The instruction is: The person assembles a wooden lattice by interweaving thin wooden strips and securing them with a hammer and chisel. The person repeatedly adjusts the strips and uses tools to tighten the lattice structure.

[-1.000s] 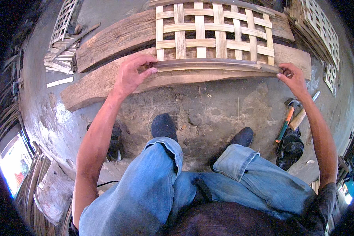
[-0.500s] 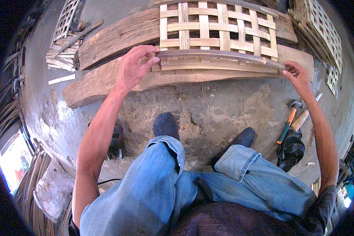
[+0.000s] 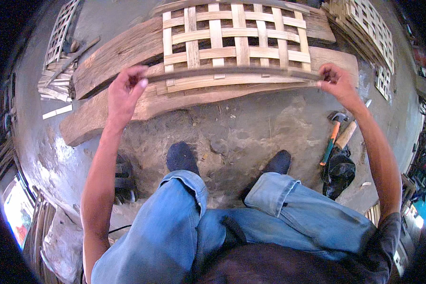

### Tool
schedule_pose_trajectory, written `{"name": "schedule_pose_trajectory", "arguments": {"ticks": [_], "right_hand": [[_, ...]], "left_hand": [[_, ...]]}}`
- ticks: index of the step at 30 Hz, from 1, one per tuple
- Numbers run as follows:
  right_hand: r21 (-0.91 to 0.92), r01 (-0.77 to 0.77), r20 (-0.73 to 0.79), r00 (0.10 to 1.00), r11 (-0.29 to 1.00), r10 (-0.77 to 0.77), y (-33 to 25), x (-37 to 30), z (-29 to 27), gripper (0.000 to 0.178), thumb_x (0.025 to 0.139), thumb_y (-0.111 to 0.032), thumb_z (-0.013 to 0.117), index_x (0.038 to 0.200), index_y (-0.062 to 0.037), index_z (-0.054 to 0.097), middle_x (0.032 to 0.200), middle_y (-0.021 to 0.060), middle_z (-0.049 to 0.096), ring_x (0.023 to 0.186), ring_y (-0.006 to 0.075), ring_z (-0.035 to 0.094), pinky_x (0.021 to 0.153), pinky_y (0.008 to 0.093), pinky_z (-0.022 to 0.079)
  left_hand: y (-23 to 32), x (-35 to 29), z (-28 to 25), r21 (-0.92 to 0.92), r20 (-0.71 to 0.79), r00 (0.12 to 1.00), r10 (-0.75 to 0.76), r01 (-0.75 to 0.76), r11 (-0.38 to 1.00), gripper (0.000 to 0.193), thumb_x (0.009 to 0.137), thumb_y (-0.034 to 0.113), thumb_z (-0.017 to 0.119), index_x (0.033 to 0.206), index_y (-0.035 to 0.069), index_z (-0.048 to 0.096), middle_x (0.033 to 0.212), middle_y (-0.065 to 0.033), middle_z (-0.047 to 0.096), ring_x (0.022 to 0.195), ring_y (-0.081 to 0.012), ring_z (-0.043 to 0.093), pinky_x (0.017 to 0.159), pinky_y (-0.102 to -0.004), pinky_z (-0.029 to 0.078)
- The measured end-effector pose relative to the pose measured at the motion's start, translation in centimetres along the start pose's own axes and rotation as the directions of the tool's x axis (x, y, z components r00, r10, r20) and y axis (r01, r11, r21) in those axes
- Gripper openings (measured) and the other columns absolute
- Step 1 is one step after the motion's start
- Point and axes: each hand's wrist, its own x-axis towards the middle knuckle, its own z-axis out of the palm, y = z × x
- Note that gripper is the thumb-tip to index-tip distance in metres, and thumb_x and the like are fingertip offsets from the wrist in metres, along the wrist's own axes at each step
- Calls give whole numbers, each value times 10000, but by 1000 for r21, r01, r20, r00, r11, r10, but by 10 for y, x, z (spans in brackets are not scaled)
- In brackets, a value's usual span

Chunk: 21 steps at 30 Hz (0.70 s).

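Observation:
A thin, dark bamboo strip (image 3: 232,70) stretches between my hands, bowed slightly, across the near edge of a woven bamboo lattice panel (image 3: 239,35). My left hand (image 3: 127,90) pinches the strip's left end, just outside the panel's left side. At the other end, the thumb and fingers of my right hand (image 3: 338,83) close on the strip near the panel's right corner. Pale woven slats show on both sides of the strip. Another dark strip (image 3: 232,4) runs along the panel's far edge. Whether the near strip touches the panel I cannot tell.
Two thick wooden planks (image 3: 99,118) lie under the panel. A hammer (image 3: 332,137) and a wooden-handled tool (image 3: 346,135) rest at right beside a black bag (image 3: 338,173). Lattice panels (image 3: 364,28) are stacked at far right; more slats (image 3: 57,80) lie at left.
The whole view has shifted, so the scene sits farther left. My left hand is now farther out from the panel's left side, and more strip shows there. Both hands still hold the strip.

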Motion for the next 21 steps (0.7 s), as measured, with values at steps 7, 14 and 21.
{"name": "schedule_pose_trajectory", "arguments": {"ticks": [7, 14, 21], "right_hand": [[-71, -95, 472, 873, 993, 118, 58, -53, 30, 226, 712, -132, 759, 874, -41, 630, 762, 25, 628, 734, 118, 592, 650, 295, 484], [-429, 199, 368, 929, 881, -31, 43, -62, 55, 273, 719, -160, 757, 922, -32, 626, 834, 119, 636, 776, 278, 631, 703, 358, 509], [-583, 270, -100, 912, 766, -398, -2, -6, 20, 428, 745, -210, 747, 1118, -78, 583, 968, 127, 615, 972, 319, 601, 834, 414, 487]], "left_hand": [[20, -72, 19, 145, 672, 715, -193, 129, 981, 141, 813, 91, 627, 946, 48, 646, 846, -54, 596, 774, -155, 600, 718, -296, 498], [21, -76, 36, 371, 609, 793, -11, -273, 888, 201, 788, 114, 663, 984, 70, 652, 870, -102, 622, 799, -273, 638, 742, -381, 523], [40, -14, 25, 507, 252, 910, 331, -415, 756, 427, 693, 131, 755, 1097, 96, 625, 1091, -93, 575, 994, -282, 570, 871, -399, 473]]}}
